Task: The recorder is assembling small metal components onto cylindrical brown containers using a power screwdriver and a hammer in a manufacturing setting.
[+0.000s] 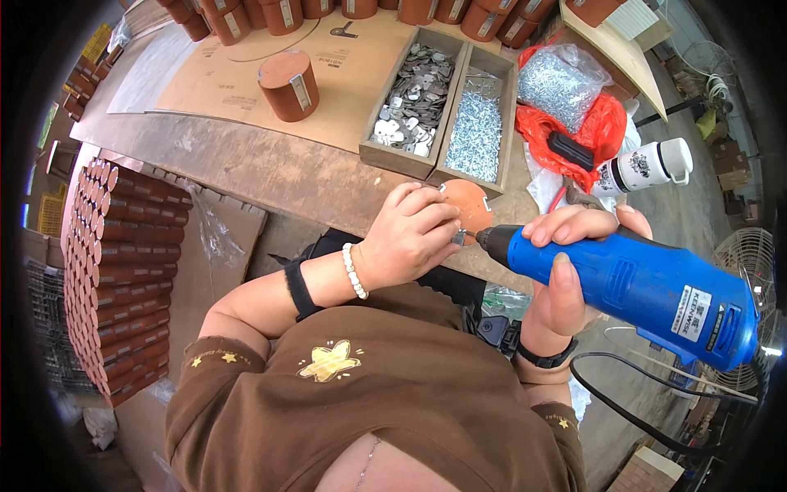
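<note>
My right hand [568, 283] is wrapped round a corded blue electric screwdriver [648, 287], which points left. The screwdriver's tip meets a small metal piece [460, 237] at the near edge of a reddish-brown round pot [467, 205]. My left hand [414, 225] grips this pot from its left side, fingers closed by the metal piece. Only the pot's round face, with small metal clips at its rim, shows well; the rest is hidden by my hand and the tool.
Beyond my hands, one wooden box [375, 154] holds flat metal plates, another [510, 123] screws. A finished-looking brown pot [288, 86] stands on cardboard. At right lie a red plastic bag [602, 131], a bag of screws [561, 78] and a white bottle [643, 166]. Stacked pots [135, 271] rise at left.
</note>
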The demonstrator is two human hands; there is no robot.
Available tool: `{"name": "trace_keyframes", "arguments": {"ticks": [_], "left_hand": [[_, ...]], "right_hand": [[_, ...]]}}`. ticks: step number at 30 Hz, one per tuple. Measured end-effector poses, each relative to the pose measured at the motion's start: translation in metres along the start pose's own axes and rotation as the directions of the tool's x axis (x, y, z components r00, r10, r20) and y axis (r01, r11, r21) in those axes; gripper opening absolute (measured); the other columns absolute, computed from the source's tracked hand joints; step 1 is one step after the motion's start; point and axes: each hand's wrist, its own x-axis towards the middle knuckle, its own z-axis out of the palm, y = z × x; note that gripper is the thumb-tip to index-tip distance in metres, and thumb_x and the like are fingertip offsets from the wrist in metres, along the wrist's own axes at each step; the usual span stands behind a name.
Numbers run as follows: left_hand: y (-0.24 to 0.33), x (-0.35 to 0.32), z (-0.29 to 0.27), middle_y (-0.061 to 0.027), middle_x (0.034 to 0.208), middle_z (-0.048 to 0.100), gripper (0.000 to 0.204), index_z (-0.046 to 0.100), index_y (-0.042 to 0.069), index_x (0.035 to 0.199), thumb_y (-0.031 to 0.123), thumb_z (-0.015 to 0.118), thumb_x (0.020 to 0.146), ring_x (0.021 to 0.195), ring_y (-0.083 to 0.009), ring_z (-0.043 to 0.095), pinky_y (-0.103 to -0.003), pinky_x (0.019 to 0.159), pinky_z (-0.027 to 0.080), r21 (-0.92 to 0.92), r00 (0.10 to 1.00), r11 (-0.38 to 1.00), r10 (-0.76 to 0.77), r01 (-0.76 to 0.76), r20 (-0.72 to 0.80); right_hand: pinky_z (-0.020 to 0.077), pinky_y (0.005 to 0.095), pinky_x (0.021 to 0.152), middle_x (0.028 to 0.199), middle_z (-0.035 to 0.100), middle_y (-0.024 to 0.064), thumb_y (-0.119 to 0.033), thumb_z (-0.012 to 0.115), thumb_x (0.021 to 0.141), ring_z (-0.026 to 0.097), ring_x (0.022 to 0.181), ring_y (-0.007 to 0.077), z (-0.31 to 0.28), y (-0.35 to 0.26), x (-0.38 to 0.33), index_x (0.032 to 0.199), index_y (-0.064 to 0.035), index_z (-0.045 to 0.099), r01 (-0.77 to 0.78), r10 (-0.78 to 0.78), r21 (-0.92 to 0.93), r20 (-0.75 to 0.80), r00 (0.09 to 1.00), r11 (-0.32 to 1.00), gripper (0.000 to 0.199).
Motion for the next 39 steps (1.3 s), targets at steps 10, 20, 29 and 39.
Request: {"name": "trace_keyframes", "arguments": {"ticks": [10, 20, 29, 39], "left_hand": [[-0.002, 0.000, 0.002, -0.0078, 0.093, 0.055, 0.033, 0.058, 0.003, 0.086, 0.013, 0.070, 0.057, 0.092, -0.0275, 0.049, -0.040, 0.077, 0.041, -0.015, 1.000, 1.000, 0.027, -0.027, -0.005], [-0.002, -0.001, 0.004, -0.0096, 0.093, 0.054, 0.034, 0.057, 0.000, 0.086, 0.008, 0.071, 0.055, 0.090, -0.0302, 0.051, -0.035, 0.074, 0.046, -0.094, 1.000, 0.996, 0.002, -0.004, -0.018], [-0.003, -0.001, 0.006, -0.0085, 0.093, 0.055, 0.035, 0.057, 0.002, 0.085, 0.008, 0.071, 0.054, 0.090, -0.0289, 0.051, -0.035, 0.074, 0.047, -0.097, 1.000, 0.995, -0.012, 0.011, -0.014], [-0.002, 0.000, 0.005, -0.0087, 0.093, 0.056, 0.034, 0.057, 0.002, 0.084, 0.007, 0.072, 0.054, 0.089, -0.0290, 0.051, -0.036, 0.074, 0.047, -0.103, 1.000, 0.995, -0.014, 0.011, -0.025]], "right_hand": [[0.0448, 0.0297, 0.066, 0.077, 0.048, 0.0077, 0.006, 0.054, 0.068, 0.052, 0.069, 0.0172, 0.008, 0.009, 0.010, 0.109, -0.0046, 0.021, -0.005, 0.005, 0.018, 0.044, 0.999, 1.000, 0.054], [0.0454, 0.0352, 0.066, 0.076, 0.047, 0.0089, 0.005, 0.052, 0.072, 0.051, 0.068, 0.0195, 0.007, 0.018, 0.014, 0.113, -0.0044, 0.028, -0.029, 0.025, 0.043, 0.090, 0.996, 0.999, 0.049], [0.0422, 0.0243, 0.065, 0.080, 0.050, 0.0064, 0.010, 0.053, 0.068, 0.050, 0.072, 0.0119, 0.008, 0.021, 0.017, 0.111, -0.0013, 0.028, -0.090, 0.088, 0.022, 0.078, 0.993, 0.996, 0.051], [0.0428, 0.0243, 0.064, 0.080, 0.050, 0.0064, 0.010, 0.053, 0.068, 0.050, 0.071, 0.0119, 0.005, 0.024, 0.017, 0.111, -0.0017, 0.027, -0.101, 0.097, 0.053, 0.063, 0.993, 0.994, 0.052]]}}
